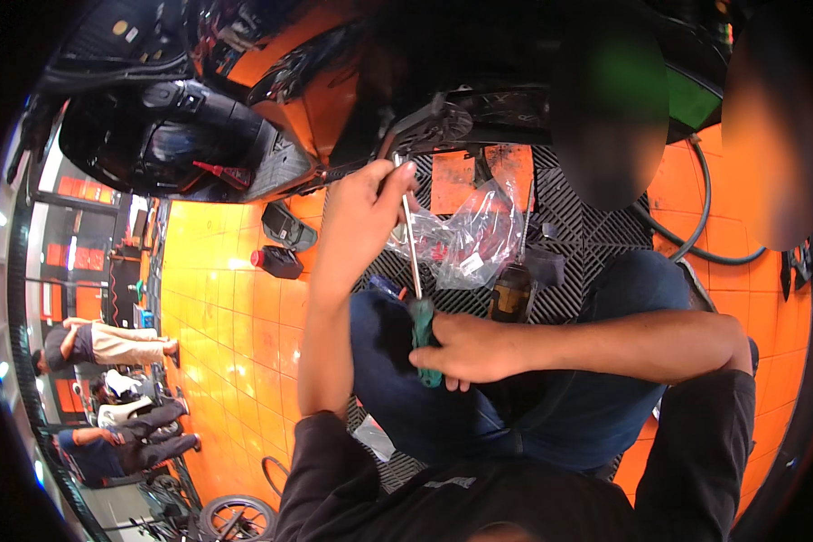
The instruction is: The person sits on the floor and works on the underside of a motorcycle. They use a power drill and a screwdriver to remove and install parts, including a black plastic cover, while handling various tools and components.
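Note:
My right hand [470, 348] is wrapped round the green handle of a long screwdriver [415, 248], above my thigh. The metal shaft points away from me, toward the dark underside of a motorbike [443, 117]. Near the far end of the shaft, the thumb and fingers of my left hand [375, 194] pinch together around it. Those fingers hide part of the shaft, and what the tip touches cannot be made out. Just beyond the left hand is a dark bracket-like part [425, 126] of the bike.
A clear plastic bag [479, 239] and a dark bottle [512, 294] lie on the black ribbed mat [596, 226]. Left are a red-capped black bottle [278, 262] and a dark plastic part [287, 226] on orange tiles. A hose [700, 199] curves right. Two people stand far left.

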